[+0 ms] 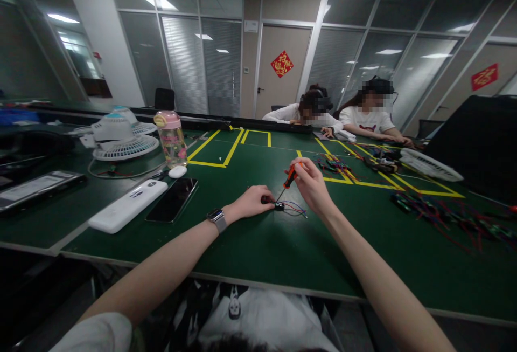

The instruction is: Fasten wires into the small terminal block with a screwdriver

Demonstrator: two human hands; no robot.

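Observation:
My right hand [312, 182] is closed round a small screwdriver [288, 178] with an orange and black handle, its tip pointing down at a tiny black part [279, 207] on the green table [258, 244]. Thin red and blue wires [295, 209] trail from that part to the right. My left hand [253, 202], with a watch on its wrist, pinches the part from the left and holds it against the table.
To my left lie a black phone [172, 199], a white power bank [127, 205], a white mouse [177, 171], a pink-capped bottle [172, 138] and a desk fan [120, 139]. Wire bundles [444, 214] lie at right. Two people sit across the table.

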